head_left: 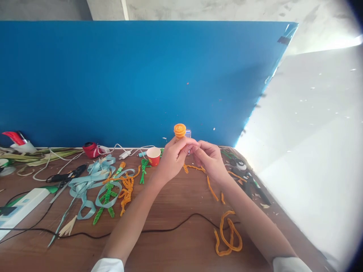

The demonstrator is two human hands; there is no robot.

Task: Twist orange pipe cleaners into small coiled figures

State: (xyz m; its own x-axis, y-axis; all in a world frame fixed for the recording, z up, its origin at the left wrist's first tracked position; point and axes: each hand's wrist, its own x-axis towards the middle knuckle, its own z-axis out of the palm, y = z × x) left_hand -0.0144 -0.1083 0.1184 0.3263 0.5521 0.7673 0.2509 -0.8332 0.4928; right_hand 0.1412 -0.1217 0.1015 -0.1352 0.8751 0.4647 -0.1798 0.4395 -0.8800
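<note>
Above the middle of the table, my left hand is closed round a coil of orange pipe cleaner, whose wound top sticks up over the fingers. My right hand meets it at the fingertips, thumb and finger pinched together. Whatever lies in that pinch is hidden. Orange pipe cleaner strands show below and behind the hands. A phone stands partly covered behind them. Close to my left hand is a red paper cup.
Left of my arms lie tangled light-blue ribbon, green pipe cleaner pieces and a glue gun. A white power strip sits at far left. A black cord crosses the front, near a loose orange pipe cleaner. Tools lie right.
</note>
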